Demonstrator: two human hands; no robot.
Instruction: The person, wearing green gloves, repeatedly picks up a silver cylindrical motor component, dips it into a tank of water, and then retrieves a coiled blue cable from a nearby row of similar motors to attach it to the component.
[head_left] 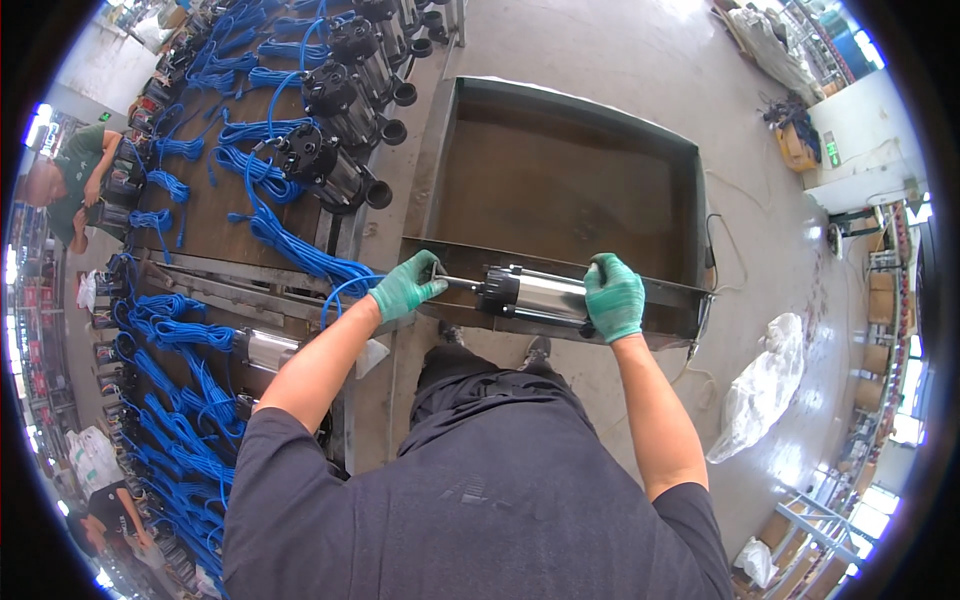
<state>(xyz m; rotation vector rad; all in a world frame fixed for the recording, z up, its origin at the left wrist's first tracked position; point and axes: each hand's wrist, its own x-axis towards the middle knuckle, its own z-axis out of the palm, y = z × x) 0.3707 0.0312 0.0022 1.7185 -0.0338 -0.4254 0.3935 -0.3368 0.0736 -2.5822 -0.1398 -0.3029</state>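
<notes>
A submersible pump (548, 292), with a shiny steel cylinder and black ends, lies on its side over the near edge of the water tank. My right hand (614, 298), in a green glove, is closed around its right end. My left hand (408, 286), gloved alike, grips a thin dark rod-like piece (460, 283) running out of the pump's left end. Whether this is a rod, a handle or part of the cable, I cannot tell. Blue cable (345, 290) passes close by my left wrist; its link to the pump is hidden.
The rectangular metal tank (575, 92) holds brownish water. At left, a bench (235, 238) carries several upright pumps (325, 170) and coiled blue cables (190, 335). Another pump (268, 350) lies near my left forearm. Clear plastic sheeting (762, 385) lies on the floor at right. Two people stand far left.
</notes>
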